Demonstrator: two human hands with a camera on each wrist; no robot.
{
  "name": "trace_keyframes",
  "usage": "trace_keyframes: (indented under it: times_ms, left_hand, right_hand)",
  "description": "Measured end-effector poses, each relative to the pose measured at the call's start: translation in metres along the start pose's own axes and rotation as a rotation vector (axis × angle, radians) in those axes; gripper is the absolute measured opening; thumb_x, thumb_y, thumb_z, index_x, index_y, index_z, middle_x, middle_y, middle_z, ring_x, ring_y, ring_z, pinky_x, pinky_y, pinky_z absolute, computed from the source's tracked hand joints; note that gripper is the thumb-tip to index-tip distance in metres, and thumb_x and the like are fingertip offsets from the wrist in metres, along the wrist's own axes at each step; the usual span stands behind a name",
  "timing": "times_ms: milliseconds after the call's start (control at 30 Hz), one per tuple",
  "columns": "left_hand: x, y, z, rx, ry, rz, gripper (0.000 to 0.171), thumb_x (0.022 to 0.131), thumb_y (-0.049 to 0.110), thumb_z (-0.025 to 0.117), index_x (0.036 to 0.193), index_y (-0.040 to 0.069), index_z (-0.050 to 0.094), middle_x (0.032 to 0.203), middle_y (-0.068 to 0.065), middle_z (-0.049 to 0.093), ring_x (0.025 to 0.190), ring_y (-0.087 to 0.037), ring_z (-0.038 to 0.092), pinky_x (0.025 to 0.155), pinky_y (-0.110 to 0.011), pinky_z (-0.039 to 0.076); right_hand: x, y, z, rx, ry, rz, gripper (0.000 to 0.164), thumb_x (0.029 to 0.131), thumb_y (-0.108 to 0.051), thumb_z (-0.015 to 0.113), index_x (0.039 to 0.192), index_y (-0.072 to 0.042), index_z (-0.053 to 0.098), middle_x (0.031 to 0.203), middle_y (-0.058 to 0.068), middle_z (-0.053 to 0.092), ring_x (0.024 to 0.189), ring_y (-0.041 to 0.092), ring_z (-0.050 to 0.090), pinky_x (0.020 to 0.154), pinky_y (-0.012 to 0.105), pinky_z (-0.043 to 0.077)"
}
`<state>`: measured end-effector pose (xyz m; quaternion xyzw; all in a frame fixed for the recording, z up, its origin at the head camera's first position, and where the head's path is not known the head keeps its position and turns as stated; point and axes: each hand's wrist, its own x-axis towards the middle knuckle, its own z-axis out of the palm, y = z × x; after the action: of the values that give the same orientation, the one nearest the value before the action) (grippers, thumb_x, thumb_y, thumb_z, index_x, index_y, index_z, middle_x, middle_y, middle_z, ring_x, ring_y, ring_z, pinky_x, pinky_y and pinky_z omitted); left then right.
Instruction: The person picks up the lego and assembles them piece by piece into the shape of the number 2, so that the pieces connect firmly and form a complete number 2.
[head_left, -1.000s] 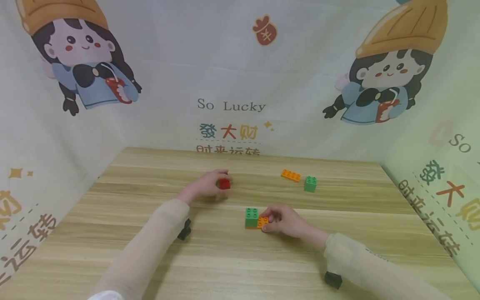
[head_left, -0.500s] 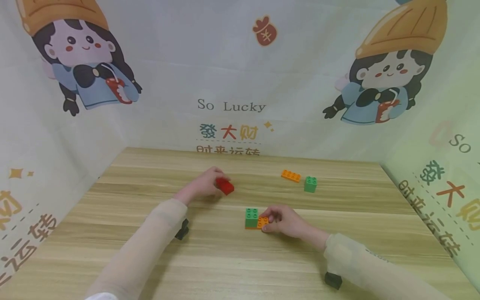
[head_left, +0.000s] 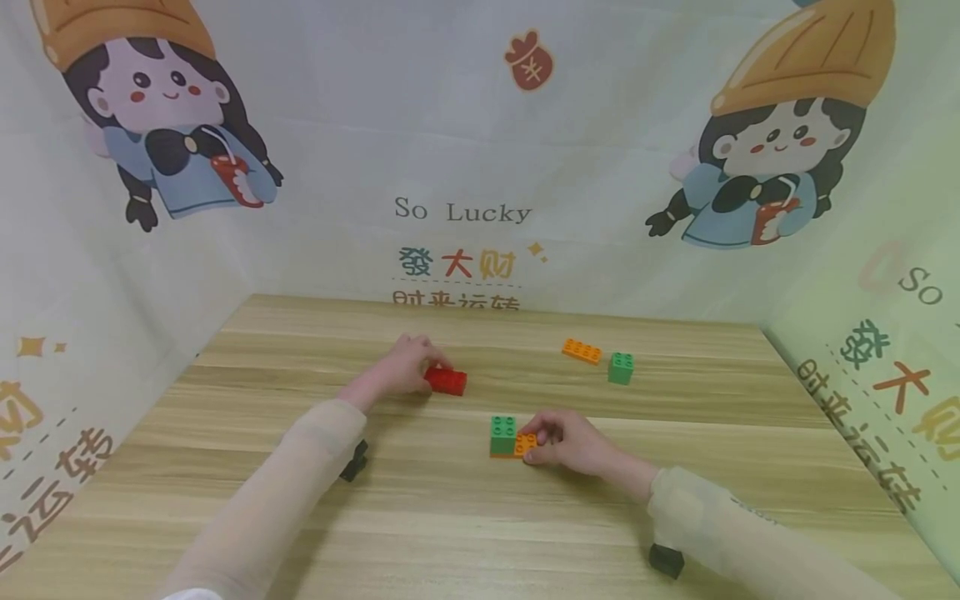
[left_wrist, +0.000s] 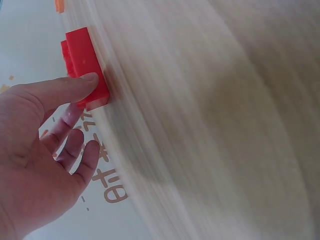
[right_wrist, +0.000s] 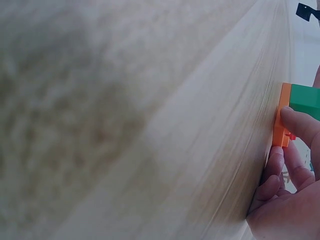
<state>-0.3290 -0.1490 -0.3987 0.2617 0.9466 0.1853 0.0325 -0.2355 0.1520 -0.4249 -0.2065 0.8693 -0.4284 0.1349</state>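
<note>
My left hand (head_left: 405, 367) pinches one end of a red toy building brick (head_left: 447, 382) between thumb and fingers. In the left wrist view the thumb lies along the side of the red brick (left_wrist: 89, 65), whose studs face left; the other fingers curl loosely below. My right hand (head_left: 572, 443) grips the right end of a flat orange brick (head_left: 526, 443) on the table. A green brick (head_left: 502, 435) is stacked on that orange brick's left end. In the right wrist view the thumb presses the side of the orange brick (right_wrist: 281, 127), beside the green brick (right_wrist: 305, 100).
Farther back on the wooden table (head_left: 420, 533) lie another flat orange brick (head_left: 582, 351) and a loose green brick (head_left: 621, 368), close together. Printed cloth (head_left: 337, 167) walls the table at the back and both sides. A black wrist device (head_left: 666, 560) hangs under the right sleeve.
My left hand has taken hold of the red brick and drawn it slightly nearer, turning it so its long side faces me. The right hand and its bricks have stayed still.
</note>
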Motion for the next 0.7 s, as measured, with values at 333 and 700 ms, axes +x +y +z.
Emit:
trace_keyframes:
  times_ms: [333,700]
  left_hand:
    - [0.0007,-0.0046,0.0018,-0.107,-0.049,-0.025,0.042,0.078,-0.003,0.073,0.12,0.004,0.068,0.119,-0.015,0.068,0.109,-0.03,0.062,0.098,-0.046,0.051]
    - [-0.0031,-0.0037,0.0027,-0.123,-0.046,-0.018,0.041,0.078,0.003,0.076,0.118,0.002,0.067,0.113,-0.016,0.07,0.104,-0.029,0.065,0.096,-0.045,0.053]
  right_hand:
    - [0.0004,-0.001,0.001,-0.008,0.016,0.02,0.03,0.082,-0.014,0.079,0.11,-0.005,0.07,0.088,0.005,0.058,0.075,0.014,0.045,0.062,0.019,0.036]
    - [-0.0009,-0.0025,0.0006,-0.002,0.012,0.008,0.03,0.083,-0.013,0.078,0.11,-0.003,0.07,0.087,0.007,0.058,0.074,0.014,0.045,0.061,0.018,0.036]
